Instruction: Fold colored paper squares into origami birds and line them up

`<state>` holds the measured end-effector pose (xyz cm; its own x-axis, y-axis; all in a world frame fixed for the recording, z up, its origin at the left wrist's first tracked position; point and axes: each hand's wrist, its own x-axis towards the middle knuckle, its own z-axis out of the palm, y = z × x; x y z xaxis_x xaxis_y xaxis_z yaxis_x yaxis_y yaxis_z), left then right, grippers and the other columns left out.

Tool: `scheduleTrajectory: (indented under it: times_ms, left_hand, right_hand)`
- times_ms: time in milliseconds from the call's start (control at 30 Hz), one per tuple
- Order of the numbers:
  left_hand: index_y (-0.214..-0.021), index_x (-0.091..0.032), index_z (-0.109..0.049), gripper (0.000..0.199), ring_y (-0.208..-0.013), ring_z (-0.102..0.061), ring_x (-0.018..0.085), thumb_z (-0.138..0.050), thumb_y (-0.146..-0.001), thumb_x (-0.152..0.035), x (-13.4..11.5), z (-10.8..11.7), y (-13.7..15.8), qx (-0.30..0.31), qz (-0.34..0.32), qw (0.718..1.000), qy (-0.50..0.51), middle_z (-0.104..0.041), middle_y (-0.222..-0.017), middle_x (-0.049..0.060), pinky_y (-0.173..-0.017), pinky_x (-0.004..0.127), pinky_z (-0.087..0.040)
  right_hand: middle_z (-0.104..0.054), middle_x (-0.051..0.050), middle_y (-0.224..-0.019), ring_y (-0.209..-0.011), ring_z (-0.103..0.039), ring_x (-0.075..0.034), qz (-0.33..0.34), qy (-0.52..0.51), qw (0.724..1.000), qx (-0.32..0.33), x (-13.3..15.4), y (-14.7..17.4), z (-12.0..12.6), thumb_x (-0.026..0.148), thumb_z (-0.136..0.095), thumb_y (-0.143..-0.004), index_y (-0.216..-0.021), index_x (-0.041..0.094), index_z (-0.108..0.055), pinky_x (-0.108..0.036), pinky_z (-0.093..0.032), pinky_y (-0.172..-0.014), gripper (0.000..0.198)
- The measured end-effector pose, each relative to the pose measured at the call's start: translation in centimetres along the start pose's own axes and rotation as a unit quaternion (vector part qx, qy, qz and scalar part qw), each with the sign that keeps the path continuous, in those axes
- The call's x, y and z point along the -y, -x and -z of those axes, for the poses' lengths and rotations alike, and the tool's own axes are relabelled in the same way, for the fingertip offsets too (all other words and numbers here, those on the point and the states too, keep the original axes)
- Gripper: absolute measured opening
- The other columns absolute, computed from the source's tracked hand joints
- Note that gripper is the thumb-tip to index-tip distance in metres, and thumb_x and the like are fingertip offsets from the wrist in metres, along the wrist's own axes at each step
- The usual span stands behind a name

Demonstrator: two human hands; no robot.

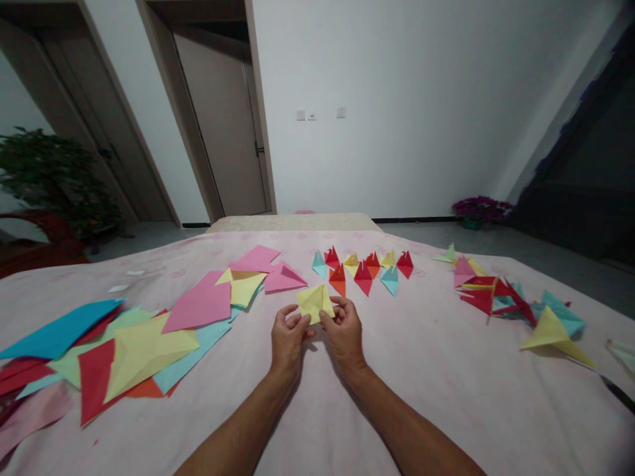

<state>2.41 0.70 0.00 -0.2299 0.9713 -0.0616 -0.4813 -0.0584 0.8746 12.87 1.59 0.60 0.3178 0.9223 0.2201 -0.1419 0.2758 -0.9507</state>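
A small yellow sheet of folded origami paper (314, 301) is held up over the middle of the table, creased and roughly square. My left hand (288, 337) pinches its lower left edge between thumb and fingers. On the lower right edge, my right hand (346, 330) grips it the same way, thumb on the near face. Just beyond the hands stand several small folded paper cranes in two rows, among them a red crane (364, 277) and a light blue crane (390, 281). A pink folded paper piece (284, 277) lies beyond my left hand.
Loose coloured sheets overlap on the left, including a yellow sheet (149, 347) and a blue sheet (62, 329). At right lies a pile of folded pieces with a yellow one (550, 334) in front. A pale pink cloth (397, 396) covers the table.
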Motion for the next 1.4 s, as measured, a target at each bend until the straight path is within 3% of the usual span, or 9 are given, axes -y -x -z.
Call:
scheduleTrajectory:
  times_ms: [100,233,467,800,967,1167,1400]
  left_hand:
    - [-0.108,-0.015,-0.057,0.055,-0.065,-0.068,0.010,-0.086,-0.063,-0.027,-0.1,0.3,-0.4,0.042,0.051,0.997,0.051,-0.071,-0.094,0.007,-0.051,0.015,-0.054]
    - [-0.112,-0.015,-0.058,0.057,-0.060,-0.066,0.008,-0.087,-0.064,-0.026,-0.3,0.7,-1.0,0.058,0.068,0.993,0.081,-0.072,-0.097,0.008,-0.048,0.014,-0.053]
    - [-0.115,-0.016,-0.056,0.060,-0.060,-0.067,0.009,-0.087,-0.065,-0.027,-0.6,0.6,-1.0,0.049,0.081,0.992,0.082,-0.072,-0.097,0.007,-0.044,0.013,-0.052]
    - [-0.116,-0.016,-0.057,0.056,-0.060,-0.066,0.008,-0.085,-0.068,-0.024,-0.7,1.2,-1.8,0.087,0.104,0.987,0.087,-0.072,-0.096,0.007,-0.044,0.011,-0.049]
    - [-0.116,-0.015,-0.058,0.055,-0.057,-0.064,0.006,-0.084,-0.069,-0.025,-0.9,1.4,-2.0,0.104,0.105,0.986,0.079,-0.072,-0.094,0.007,-0.043,0.010,-0.048]
    - [-0.115,-0.014,-0.058,0.055,-0.053,-0.060,0.004,-0.085,-0.068,-0.024,-1.5,1.2,-1.7,0.121,0.113,0.983,0.081,-0.072,-0.092,0.007,-0.042,0.010,-0.047]
    - [-0.116,-0.013,-0.058,0.055,-0.056,-0.062,0.006,-0.084,-0.069,-0.022,-1.5,1.3,-1.9,0.145,0.117,0.979,0.089,-0.071,-0.094,0.008,-0.043,0.011,-0.048]
  right_hand:
    - [-0.063,-0.001,-0.083,-0.075,-0.063,-0.016,0.044,0.043,0.998,0.001,0.1,0.1,0.1,0.028,-0.067,-0.074,-0.105,0.020,-0.054,-0.028,-0.052,-0.065,0.034]
    - [-0.062,-0.005,-0.105,-0.083,-0.060,-0.016,0.122,0.141,0.982,-0.009,0.7,0.2,0.5,0.024,-0.067,-0.076,-0.108,0.021,-0.059,-0.026,-0.049,-0.063,0.033]
    - [-0.058,-0.006,-0.104,-0.085,-0.059,-0.016,0.219,0.213,0.952,0.031,1.6,0.2,1.2,0.021,-0.064,-0.079,-0.107,0.023,-0.065,-0.026,-0.050,-0.061,0.028]
    - [-0.056,-0.008,-0.115,-0.101,-0.058,-0.021,0.268,0.242,0.929,0.080,2.0,-0.4,2.1,0.019,-0.065,-0.076,-0.111,0.025,-0.064,-0.027,-0.052,-0.063,0.036]
    - [-0.053,-0.010,-0.123,-0.109,-0.055,-0.025,0.274,0.266,0.917,0.116,2.5,-0.8,2.5,0.030,-0.071,-0.076,-0.120,0.025,-0.061,-0.029,-0.054,-0.067,0.045]
    - [-0.048,-0.010,-0.130,-0.120,-0.050,-0.025,0.253,0.246,0.922,0.162,2.7,-1.0,2.7,0.042,-0.054,-0.090,-0.128,0.025,-0.056,-0.030,-0.054,-0.075,0.041]
    - [-0.050,-0.010,-0.126,-0.118,-0.050,-0.024,0.241,0.234,0.929,0.155,2.8,-1.2,2.8,0.046,-0.043,-0.095,-0.125,0.025,-0.057,-0.032,-0.052,-0.077,0.039]
